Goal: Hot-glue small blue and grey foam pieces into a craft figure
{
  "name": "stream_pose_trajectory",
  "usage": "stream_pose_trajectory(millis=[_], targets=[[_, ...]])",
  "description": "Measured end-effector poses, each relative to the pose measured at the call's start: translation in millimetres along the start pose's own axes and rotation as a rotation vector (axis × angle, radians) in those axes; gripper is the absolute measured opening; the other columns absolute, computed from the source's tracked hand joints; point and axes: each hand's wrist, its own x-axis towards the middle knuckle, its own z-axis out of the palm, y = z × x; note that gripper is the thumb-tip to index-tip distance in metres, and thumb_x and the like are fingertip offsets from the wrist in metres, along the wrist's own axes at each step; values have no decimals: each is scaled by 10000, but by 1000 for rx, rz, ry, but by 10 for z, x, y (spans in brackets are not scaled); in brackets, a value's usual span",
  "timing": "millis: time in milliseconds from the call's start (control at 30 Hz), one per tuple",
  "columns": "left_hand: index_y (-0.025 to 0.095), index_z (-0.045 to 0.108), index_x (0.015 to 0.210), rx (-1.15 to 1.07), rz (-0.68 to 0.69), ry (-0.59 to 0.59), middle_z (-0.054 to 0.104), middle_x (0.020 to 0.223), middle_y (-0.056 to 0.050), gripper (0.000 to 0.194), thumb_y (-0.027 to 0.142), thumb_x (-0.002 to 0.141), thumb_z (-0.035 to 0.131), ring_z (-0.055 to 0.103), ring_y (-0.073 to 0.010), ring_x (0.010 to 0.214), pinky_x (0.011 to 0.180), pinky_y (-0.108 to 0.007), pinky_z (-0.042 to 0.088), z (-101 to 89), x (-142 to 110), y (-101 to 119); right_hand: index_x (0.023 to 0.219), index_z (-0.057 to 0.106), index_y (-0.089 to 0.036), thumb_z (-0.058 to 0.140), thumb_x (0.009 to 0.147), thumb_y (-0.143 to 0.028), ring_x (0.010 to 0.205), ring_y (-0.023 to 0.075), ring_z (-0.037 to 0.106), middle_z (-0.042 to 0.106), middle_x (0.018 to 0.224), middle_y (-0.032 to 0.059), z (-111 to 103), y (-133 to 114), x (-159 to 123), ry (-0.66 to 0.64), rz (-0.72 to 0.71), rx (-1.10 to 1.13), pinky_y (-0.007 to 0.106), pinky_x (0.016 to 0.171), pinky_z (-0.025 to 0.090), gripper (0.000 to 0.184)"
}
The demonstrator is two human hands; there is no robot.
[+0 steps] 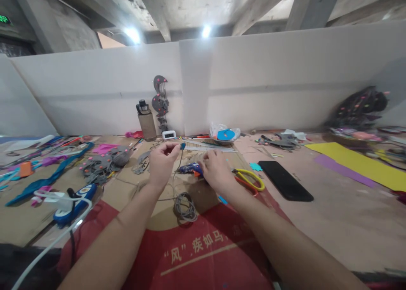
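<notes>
My left hand (163, 161) is raised over the cardboard, thumb and fingers pinched on a small dark blue piece (183, 146). From that piece a thin grey cord (174, 182) hangs down to a loose coil (185, 208) on the cardboard. My right hand (217, 167) is closed, its fingers bent over a dark blue object (189, 168) with an orange bit on it; the hand covers most of it, so its kind is unclear. Scissors (252, 180) with yellow and orange handles lie beside my right wrist.
A black phone (285, 180) lies to the right, near yellow sheets (364, 161). On the left are a blue power strip (76, 205) with a white cable and grey pieces with pink pins (104, 163). A bottle (146, 122) stands at the back by a white partition (269, 78).
</notes>
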Motion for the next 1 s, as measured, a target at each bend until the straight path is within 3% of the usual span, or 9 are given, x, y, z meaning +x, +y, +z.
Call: stream_pose_trajectory(millis=[33, 133, 233, 300, 367, 533, 733, 1000], targets=[[163, 684, 821, 59, 39, -9, 602, 638, 6, 230, 368, 730, 635, 443, -75, 518, 482, -201, 333, 5, -25, 20, 855, 491, -189, 550, 777, -307, 1006, 246, 533, 574, 994, 122, 4, -68, -4, 20, -26, 120, 428, 896, 405, 153], [178, 682, 793, 207, 132, -16, 631, 680, -3, 180, 337, 746, 613, 469, -90, 539, 514, -215, 364, 16, -77, 60, 970, 407, -224, 583, 745, -304, 965, 168, 566, 565, 1054, 64, 64, -261, 0, -99, 30, 671, 356, 862, 451, 297], [186, 679, 762, 270, 199, 3, 642, 697, -10, 136, 304, 740, 615, 491, -103, 563, 537, -225, 376, 17, -85, 65, 982, 343, -247, 632, 693, -291, 711, 111, 585, 577, 876, -21, 122, -387, 31, -249, 176, 1011, 298, 702, 488, 411], [186, 678, 761, 238, 193, 7, 647, 709, -15, 129, 299, 737, 619, 504, -107, 573, 549, -227, 383, 15, -75, 57, 983, 352, -248, 623, 705, -320, 552, 87, 505, 509, 706, -80, 125, -421, 63, -258, 206, 994, 252, 576, 454, 396], [181, 676, 759, 156, 141, 7, 651, 715, -20, 133, 303, 727, 632, 526, -111, 590, 571, -228, 399, 17, -62, 44, 954, 412, -233, 602, 724, -339, 536, 88, 453, 457, 650, -83, 106, -425, 94, -183, 148, 839, 227, 526, 402, 317], [162, 661, 735, -122, -38, -14, 619, 639, -9, 150, 301, 684, 677, 525, -105, 577, 568, -221, 397, 58, -40, -7, 804, 524, -190, 528, 780, -317, 638, 118, 458, 524, 714, -15, 55, -413, 103, 5, -1, 566, 251, 599, 374, 129], [146, 632, 732, -299, -160, -96, 570, 570, 12, 150, 277, 682, 687, 484, -75, 500, 482, -202, 346, 115, -41, -40, 769, 532, -186, 548, 778, -344, 600, 110, 421, 497, 664, -27, 51, -405, 82, 33, 34, 587, 239, 562, 339, 158], [135, 649, 756, -274, -150, -87, 638, 681, -28, 200, 310, 673, 700, 593, -118, 600, 575, -241, 464, 125, -61, -25, 767, 556, -177, 549, 780, -351, 584, 107, 420, 516, 654, -22, 45, -405, 90, 41, 56, 630, 235, 537, 329, 175]])
